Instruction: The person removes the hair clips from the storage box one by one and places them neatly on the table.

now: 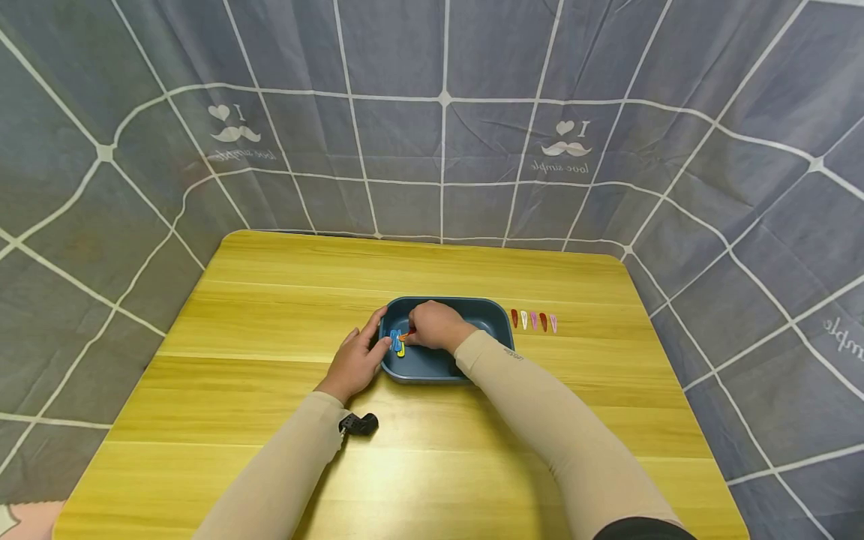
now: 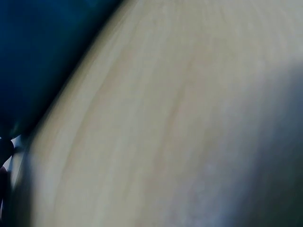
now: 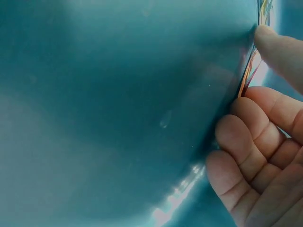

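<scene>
Right hand (image 1: 435,326) pinching orange clip (image 1: 408,334) inside tray (image 1: 496,319); left hand (image 1: 355,361) flat against its rim.

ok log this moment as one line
left hand: rests on tray left rim | right hand: in tray, pinches orange clip | five clips: row on table right of tray

An orange hair clip (image 1: 407,334), slim and flat, lies tilted inside the dark blue tray (image 1: 489,319) at its 9 o'clock end, touching a blue clip (image 1: 394,339) and a yellow clip (image 1: 401,350) beside it.
</scene>
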A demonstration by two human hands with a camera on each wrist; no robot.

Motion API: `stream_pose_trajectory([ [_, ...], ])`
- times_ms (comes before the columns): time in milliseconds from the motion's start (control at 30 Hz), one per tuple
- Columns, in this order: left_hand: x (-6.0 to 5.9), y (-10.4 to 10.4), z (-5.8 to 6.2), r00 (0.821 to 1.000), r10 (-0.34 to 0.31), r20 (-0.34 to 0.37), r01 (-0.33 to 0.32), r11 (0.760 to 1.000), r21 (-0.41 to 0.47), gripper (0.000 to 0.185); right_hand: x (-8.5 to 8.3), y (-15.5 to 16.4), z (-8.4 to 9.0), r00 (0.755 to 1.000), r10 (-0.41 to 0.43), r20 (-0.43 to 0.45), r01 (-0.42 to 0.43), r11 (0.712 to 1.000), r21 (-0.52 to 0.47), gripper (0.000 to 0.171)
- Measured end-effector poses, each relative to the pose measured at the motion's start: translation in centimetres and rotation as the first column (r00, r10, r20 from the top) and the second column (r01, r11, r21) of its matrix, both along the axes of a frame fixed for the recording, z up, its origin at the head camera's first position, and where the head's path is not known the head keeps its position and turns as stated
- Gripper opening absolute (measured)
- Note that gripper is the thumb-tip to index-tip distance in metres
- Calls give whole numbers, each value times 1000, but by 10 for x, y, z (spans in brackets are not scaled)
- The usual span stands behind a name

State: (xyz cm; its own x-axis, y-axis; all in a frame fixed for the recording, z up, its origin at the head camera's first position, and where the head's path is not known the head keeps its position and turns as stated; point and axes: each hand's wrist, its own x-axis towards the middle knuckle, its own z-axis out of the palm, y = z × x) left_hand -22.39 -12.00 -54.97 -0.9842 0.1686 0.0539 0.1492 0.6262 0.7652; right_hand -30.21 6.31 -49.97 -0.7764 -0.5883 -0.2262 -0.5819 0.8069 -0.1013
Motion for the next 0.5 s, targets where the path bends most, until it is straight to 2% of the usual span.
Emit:
stream_pose_trajectory([
  [367, 1, 0, 2, 1000, 1, -10, -1, 1000, 11, 54, -1, -2, 1, 1000, -7, 0, 7, 999, 33, 22],
  [500, 1, 0, 2, 1000, -2, -10, 2, 1000, 8, 54, -1, -2, 1, 1000, 21, 7, -21, 999, 33, 19],
])
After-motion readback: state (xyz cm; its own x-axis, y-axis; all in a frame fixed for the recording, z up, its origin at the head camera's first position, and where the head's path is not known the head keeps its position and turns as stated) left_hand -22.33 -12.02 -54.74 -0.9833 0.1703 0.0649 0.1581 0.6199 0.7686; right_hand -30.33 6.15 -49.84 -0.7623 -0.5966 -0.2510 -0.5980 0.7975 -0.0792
